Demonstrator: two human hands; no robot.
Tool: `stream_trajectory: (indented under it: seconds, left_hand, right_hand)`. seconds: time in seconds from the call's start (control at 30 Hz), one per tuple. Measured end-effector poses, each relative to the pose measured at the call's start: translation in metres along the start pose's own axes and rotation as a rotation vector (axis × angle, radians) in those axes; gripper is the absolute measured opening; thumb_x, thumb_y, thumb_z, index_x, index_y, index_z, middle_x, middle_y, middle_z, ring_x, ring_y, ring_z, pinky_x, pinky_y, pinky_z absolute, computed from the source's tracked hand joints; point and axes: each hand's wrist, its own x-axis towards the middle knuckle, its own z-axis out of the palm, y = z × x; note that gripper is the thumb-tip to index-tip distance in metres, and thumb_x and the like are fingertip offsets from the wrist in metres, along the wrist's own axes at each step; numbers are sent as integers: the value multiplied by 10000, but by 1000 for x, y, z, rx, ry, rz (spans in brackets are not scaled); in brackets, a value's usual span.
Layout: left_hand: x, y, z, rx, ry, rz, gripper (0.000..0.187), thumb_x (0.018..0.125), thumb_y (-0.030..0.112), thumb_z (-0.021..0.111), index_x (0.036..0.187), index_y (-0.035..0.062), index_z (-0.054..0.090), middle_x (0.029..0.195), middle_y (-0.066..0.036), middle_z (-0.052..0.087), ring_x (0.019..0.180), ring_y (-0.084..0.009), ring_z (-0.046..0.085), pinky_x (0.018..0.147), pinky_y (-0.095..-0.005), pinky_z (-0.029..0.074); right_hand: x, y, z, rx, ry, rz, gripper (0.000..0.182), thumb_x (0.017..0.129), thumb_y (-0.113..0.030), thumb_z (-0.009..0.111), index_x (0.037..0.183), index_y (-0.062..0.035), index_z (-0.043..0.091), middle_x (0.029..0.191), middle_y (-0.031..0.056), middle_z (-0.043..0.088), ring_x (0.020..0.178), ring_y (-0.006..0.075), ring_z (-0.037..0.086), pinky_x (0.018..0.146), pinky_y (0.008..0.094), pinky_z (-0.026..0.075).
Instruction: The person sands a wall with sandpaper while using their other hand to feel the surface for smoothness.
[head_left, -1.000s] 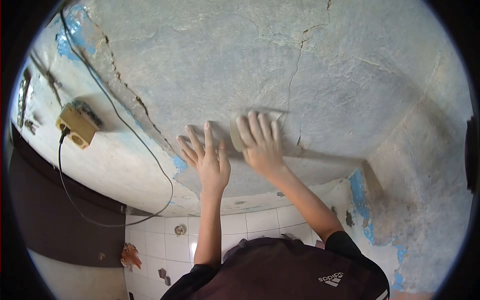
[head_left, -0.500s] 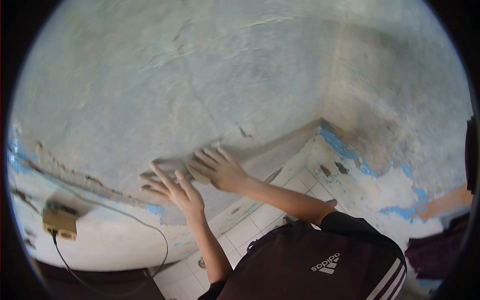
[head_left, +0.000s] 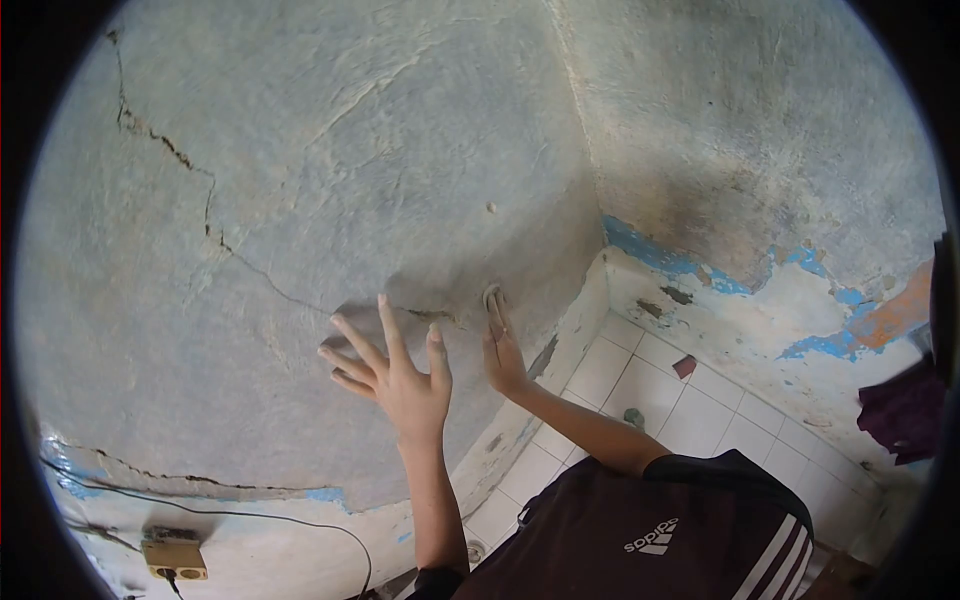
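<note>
A grey, rough wall [head_left: 300,210] fills the view ahead, its open stretch spreading above and left of both hands; an inside corner [head_left: 584,140] bounds it on the right, a tiled floor [head_left: 660,395] below. The left hand [head_left: 408,390], fingers fanned apart and pointing upward, is at the wall beside a crack [head_left: 265,278]. The right hand [head_left: 503,350], nearer the corner, has its fingers together, turned edge-on; whether they grip anything is unclear.

L hand [head_left: 408,390] at wall [head_left: 300,220], R hand [head_left: 505,355] btwn it & wall's R edge; power socket [head_left: 172,557] lower L on wall, plug [head_left: 169,575] in it; tiled floor [head_left: 645,390] below.
</note>
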Motion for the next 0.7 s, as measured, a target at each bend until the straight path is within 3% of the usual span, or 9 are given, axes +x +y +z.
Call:
stream_trajectory:
  seconds: [0.1,0.17,0.3,0.37,0.47,0.7]
  left_hand:
    - [8,13,10,19,-34,26,678,967,504,601,1563,227,433,1688,-247,82,1496,-597,-74,1101,-796,14]
    - [12,18,16,-7,-32,38,686,958,488,620,1565,231,430,1686,-253,80,1490,-607,-80,1098,-800,14]
    - [18,27,28,-17,15,24,691,958,473,623,1572,229,418,1680,-274,70,1477,-627,-87,1094,-803,16]
    - [20,30,30,-20,26,17,694,958,470,623,1574,226,414,1677,-282,66,1473,-633,-88,1093,-804,15]
    - [26,39,37,-19,14,5,693,962,470,616,1576,223,410,1673,-293,64,1472,-636,-85,1093,-804,21]
    - [47,82,68,-66,-4,-60,694,969,483,612,1582,238,398,1678,-285,32,1464,-635,-130,1079,-813,-3]
  right_hand:
    - [14,-14,4,70,65,94,618,1016,-80,378,1567,116,178,1631,331,179,1520,497,149,1241,499,160]
    - [2,-24,9,68,-21,-12,619,1010,-71,389,1564,117,189,1630,335,178,1521,496,149,1244,502,152]
    - [-15,1,6,20,-125,-15,621,1002,-57,396,1564,114,196,1633,333,175,1520,504,138,1246,508,143]
    - [17,14,0,92,26,85,614,1006,-66,395,1569,98,211,1630,333,182,1517,514,130,1240,523,146]
    - [83,5,-33,49,150,37,615,1006,-65,402,1575,79,219,1628,331,187,1514,522,128,1232,537,157]
    - [51,44,-50,-129,-144,74,602,1025,-103,410,1571,78,234,1629,326,193,1513,522,136,1230,546,146]
